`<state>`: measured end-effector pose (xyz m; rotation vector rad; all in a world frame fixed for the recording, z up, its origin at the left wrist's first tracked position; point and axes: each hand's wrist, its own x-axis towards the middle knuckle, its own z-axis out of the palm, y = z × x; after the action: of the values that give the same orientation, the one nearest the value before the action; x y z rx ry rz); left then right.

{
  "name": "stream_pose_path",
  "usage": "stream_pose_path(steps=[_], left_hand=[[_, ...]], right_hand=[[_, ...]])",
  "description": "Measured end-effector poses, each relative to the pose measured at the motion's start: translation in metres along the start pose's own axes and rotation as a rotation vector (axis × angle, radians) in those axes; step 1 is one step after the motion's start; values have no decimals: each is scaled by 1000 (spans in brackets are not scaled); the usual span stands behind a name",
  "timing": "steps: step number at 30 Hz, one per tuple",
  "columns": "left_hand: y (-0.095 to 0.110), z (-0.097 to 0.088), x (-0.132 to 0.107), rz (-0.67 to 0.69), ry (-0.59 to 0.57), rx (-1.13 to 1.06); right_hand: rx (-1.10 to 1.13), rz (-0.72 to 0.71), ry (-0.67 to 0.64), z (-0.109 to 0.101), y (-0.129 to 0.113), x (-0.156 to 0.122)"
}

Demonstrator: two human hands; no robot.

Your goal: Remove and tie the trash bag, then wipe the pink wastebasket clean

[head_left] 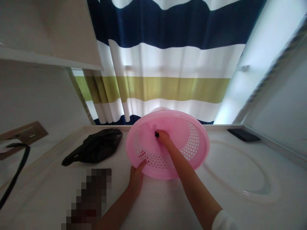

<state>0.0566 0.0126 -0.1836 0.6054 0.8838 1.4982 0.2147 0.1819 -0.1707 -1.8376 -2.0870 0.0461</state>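
A pink plastic basket [203,150] with rows of holes in its side is tilted so that its opening faces me. My left hand [137,179] grips its near left rim, thumb over the edge and the other fingers hidden behind the wall. Inside the basket, my right hand [164,138] is closed on a small black object [157,134]. Only a bit of that object sticks out on the left of the fingers, so its kind does not show.
Left of the basket lies a black plastic bag [98,147]. A pale ring-shaped thing [273,190] and a flat dark slab [243,134] are on the right. A striped curtain [177,60] hangs behind; a black cable [20,169] runs from the wall socket [31,134].
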Motion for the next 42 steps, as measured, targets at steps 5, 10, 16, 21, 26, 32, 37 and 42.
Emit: stream_pose_path(steps=[5,10,16,21,26,32,37,42], left_hand=[[2,2,0,7,-36,-37],[-1,-2,3,31,-65,-20],[-3,-3,2,68,-91,39],[-1,-1,0,43,-85,54],[-2,-1,0,74,-110,71],[-1,1,-1,87,-122,99],[0,1,-2,94,-154,136],[-1,0,-2,99,-163,156]], right_hand=[[-27,3,-32,9,4,4],[-21,-13,-31,14,7,6],[33,-4,-1,17,10,6],[65,15,31,21,12,7],[64,27,37,26,12,8],[59,76,68,28,7,2],[64,97,79,23,3,-3],[72,121,92,20,-1,-6]])
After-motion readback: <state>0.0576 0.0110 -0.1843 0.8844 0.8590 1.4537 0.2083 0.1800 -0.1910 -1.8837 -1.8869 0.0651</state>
